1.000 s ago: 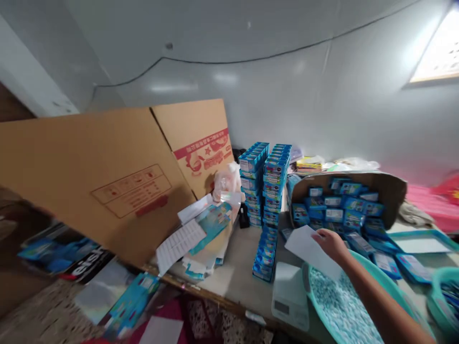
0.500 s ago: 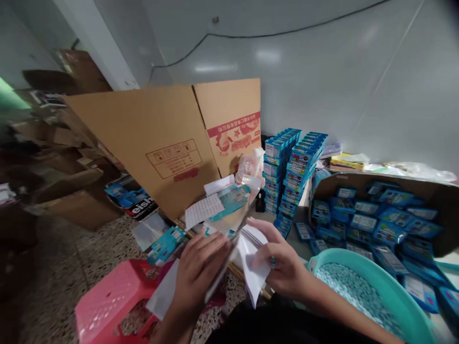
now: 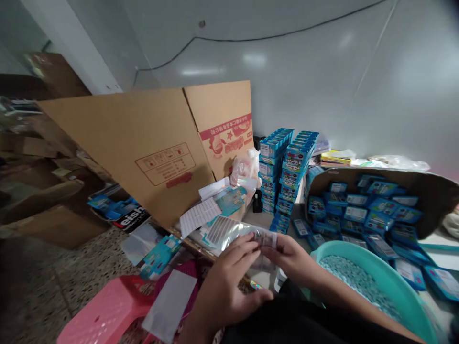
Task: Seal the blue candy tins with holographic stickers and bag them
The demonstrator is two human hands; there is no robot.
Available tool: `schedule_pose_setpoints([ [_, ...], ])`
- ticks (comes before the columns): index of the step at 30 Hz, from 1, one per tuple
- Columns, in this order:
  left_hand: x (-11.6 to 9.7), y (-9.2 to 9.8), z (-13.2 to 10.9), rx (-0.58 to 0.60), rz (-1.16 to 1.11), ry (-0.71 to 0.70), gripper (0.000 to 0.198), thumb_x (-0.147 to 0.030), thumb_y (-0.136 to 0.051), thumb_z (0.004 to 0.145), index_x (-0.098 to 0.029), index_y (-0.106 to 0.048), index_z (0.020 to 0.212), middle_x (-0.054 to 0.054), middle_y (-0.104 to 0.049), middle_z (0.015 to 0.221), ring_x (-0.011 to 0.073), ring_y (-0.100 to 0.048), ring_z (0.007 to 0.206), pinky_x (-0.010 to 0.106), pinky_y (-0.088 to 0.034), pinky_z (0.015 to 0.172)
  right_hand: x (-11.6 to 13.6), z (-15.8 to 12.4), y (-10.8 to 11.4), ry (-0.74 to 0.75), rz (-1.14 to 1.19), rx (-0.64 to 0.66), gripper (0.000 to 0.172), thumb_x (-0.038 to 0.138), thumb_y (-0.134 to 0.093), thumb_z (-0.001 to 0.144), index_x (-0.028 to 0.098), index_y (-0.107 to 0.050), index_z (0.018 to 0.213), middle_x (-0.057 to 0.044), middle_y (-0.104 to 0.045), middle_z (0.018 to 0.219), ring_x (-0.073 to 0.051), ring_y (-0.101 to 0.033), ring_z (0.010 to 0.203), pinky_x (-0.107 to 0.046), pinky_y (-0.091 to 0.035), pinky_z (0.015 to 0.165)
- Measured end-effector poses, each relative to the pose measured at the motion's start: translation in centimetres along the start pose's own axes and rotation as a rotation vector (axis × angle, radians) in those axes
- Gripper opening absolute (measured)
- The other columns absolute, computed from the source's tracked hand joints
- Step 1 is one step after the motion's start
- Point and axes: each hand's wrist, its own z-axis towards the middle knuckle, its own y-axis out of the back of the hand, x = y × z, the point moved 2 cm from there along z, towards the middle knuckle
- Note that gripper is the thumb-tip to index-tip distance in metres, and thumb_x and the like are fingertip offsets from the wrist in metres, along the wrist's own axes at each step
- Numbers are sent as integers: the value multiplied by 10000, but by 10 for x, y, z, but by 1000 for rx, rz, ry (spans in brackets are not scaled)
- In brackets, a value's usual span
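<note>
My left hand (image 3: 229, 282) and my right hand (image 3: 292, 258) meet low in the middle and both pinch a shiny clear plastic pouch (image 3: 233, 234) with dark stripes printed on it. The pouch lies nearly flat, stretching left from my fingertips. Just right of my right forearm stands a teal basin (image 3: 398, 291) filled with small pale blue-white pieces. Behind the hands stand stacks of small blue boxes (image 3: 283, 172).
A large flattened cardboard carton (image 3: 143, 148) leans at the left. An open carton (image 3: 435, 191) holds several loose blue boxes. Label sheets and blue cards (image 3: 215, 210) lie on the table edge. A pink stool (image 3: 103, 315) stands on the floor below left.
One second ago only my right hand showed, holding a white sheet over the basin. Both hands then came together, and now they hold a clear pouch flat instead of the folded white paper.
</note>
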Motion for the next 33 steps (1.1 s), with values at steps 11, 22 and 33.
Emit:
schedule_pose_setpoints([
  [11,14,-23,3,-265,149,-35,495,-79,-558,905,-194,-516,1385,99,-687,1155,192,-629,1093,333,-532,947,20,-6,-7,-116,195,119,257,175,-656,771,177,-739,1014,-45,-722,1020,-217,-630,1007,-346,-454,975],
  [22,-2,-35,-12,-423,261,90,317,-140,-578,918,-114,-623,1230,140,-685,1226,215,-641,1153,350,-580,960,-23,-7,-17,-419,731,-205,305,359,-872,656,180,-782,886,-102,-759,886,-255,-701,873,-335,-549,761],
  [33,-7,-45,-28,-366,151,110,371,-127,-659,868,-122,-593,1232,135,-672,1229,218,-613,1193,347,-541,1015,-22,-13,-22,-413,715,-198,292,379,-866,656,151,-743,789,-45,-703,705,-146,-638,639,-239,-482,609],
])
